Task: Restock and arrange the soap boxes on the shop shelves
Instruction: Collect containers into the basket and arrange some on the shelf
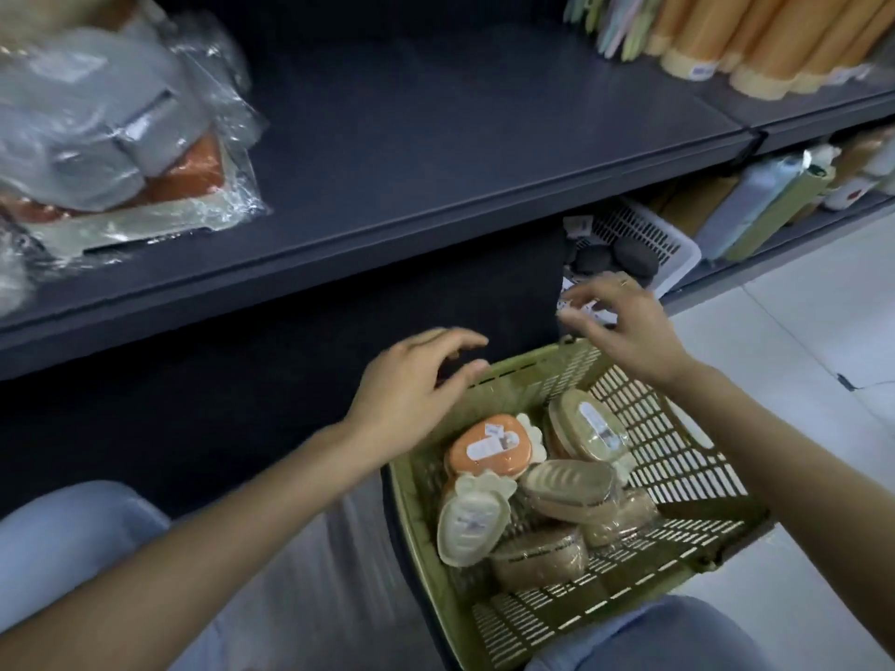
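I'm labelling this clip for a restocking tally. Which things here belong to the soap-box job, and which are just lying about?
Job:
green basket
orange soap box
cream soap box
dark shelf
left hand
right hand

Lying about:
orange tubes
white basket
plastic-wrapped packs

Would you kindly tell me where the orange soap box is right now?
In the head view, the orange soap box lies inside the green basket, at its far left, just below the left hand and beside the cream carrot-shaped box.
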